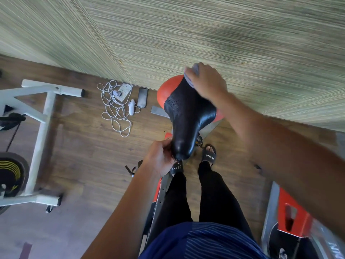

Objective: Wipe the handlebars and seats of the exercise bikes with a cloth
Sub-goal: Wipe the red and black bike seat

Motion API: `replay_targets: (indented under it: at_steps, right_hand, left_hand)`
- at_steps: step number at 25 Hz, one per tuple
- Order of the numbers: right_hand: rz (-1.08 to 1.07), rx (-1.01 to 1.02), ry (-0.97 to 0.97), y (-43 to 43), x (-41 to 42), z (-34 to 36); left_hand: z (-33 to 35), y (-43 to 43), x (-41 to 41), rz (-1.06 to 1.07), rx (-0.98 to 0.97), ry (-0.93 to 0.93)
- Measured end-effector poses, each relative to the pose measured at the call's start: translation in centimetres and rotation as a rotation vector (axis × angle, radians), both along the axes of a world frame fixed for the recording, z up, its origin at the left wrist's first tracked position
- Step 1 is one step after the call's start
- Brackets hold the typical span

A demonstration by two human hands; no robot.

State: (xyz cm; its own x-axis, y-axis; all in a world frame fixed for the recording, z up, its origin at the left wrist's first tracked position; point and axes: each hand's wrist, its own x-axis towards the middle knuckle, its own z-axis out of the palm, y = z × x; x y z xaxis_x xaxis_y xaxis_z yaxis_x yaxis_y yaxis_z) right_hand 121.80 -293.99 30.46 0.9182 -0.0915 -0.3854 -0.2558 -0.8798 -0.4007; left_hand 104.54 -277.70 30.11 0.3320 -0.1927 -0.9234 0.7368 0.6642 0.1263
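A black and orange bike seat (188, 113) stands in front of me, its narrow nose pointing toward my legs. My left hand (161, 157) grips the nose of the seat from the left side. At the seat's wide rear end, my right hand (206, 81) holds a grey cloth (192, 75) and presses it against the top rear edge. Most of the cloth is hidden under that hand. The handlebars of this bike are out of view.
A white exercise bike frame (42, 128) with a black and yellow flywheel stands at the left. By the wall on the wooden floor lie a tangled white cable (113, 109), a socket, a white controller and a phone (142, 98). An orange and grey bike part (291, 212) is at lower right.
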Motion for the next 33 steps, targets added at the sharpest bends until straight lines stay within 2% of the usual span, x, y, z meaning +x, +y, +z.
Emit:
replay_targets:
  at_steps: [3, 5, 7, 9, 12, 14, 18, 22, 24, 25, 26, 27, 28, 29, 30, 31, 32, 33]
  right_hand:
    - [-0.070, 0.195, 0.369, -0.3, 2.6, 1.4]
    - [-0.107, 0.232, 0.434, -0.1, 3.1, 1.9]
    - [-0.116, 0.194, 0.325, 0.4, 2.6, 1.8]
    - [-0.091, 0.108, 0.117, 1.0, 1.2, 1.2]
    - [0.078, -0.153, -0.259, 1.4, -3.6, -0.4]
    - [0.091, -0.242, -0.432, 1.9, -6.6, -0.8]
    - [0.110, -0.176, -0.465, 4.5, -13.6, 0.6]
    - [0.249, -0.174, -0.415, 5.6, -21.5, 1.6]
    - [0.316, -0.175, -0.386, 5.3, -22.8, 1.5]
    - [0.334, -0.171, -0.373, 5.2, -22.5, 1.6]
    - [0.356, -0.156, -0.352, 5.0, -21.9, 1.8]
    - [0.382, -0.127, -0.327, 4.7, -21.4, 2.2]
    - [0.418, -0.081, -0.292, 4.4, -20.9, 2.5]
    - [0.441, -0.008, -0.261, 4.1, -20.6, 3.2]
    - [0.445, 0.101, -0.214, 3.6, -20.4, 3.6]
    - [0.409, 0.259, -0.134, 3.1, -19.9, 4.2]
    - [0.301, 0.479, -0.037, 2.6, -19.3, 4.7]
    - [0.115, 0.738, 0.019, 2.0, -18.8, 5.0]
  left_hand:
    - [-0.5, -0.4, -0.1, 0.057, -0.055, -0.015]
    - [-0.7, -0.6, -0.2, 0.095, -0.070, -0.018]
    - [-0.6, -0.6, -0.2, 0.099, -0.073, -0.026]
    - [-0.5, -0.2, -0.2, 0.083, -0.068, -0.018]
    - [-0.9, 0.2, 0.4, 0.078, -0.064, -0.003]
    - [-0.8, 0.2, 0.5, 0.056, -0.030, 0.004]
    - [0.2, -0.1, 0.4, 0.032, -0.049, -0.015]
    - [0.1, 0.4, -0.3, 0.008, -0.003, 0.084]
    - [1.0, 0.3, -0.1, -0.005, -0.025, 0.082]
    - [1.4, 0.1, 0.0, -0.062, 0.042, 0.049]
    - [1.7, -0.1, -0.1, -0.149, 0.207, -0.040]
    - [2.4, -0.3, -0.5, -0.237, 0.511, -0.161]
    - [3.5, -0.4, -0.7, -0.254, 0.896, -0.345]
    - [4.9, -0.6, -1.0, -0.249, 1.153, -0.593]
    - [6.3, -1.0, -1.1, -0.272, 1.279, -0.850]
    - [7.2, -1.6, -1.0, -0.346, 1.312, -1.062]
    - [7.2, -2.3, -0.8, -0.478, 1.301, -1.201]
    - [7.2, -3.1, -0.7, -0.648, 1.268, -1.254]
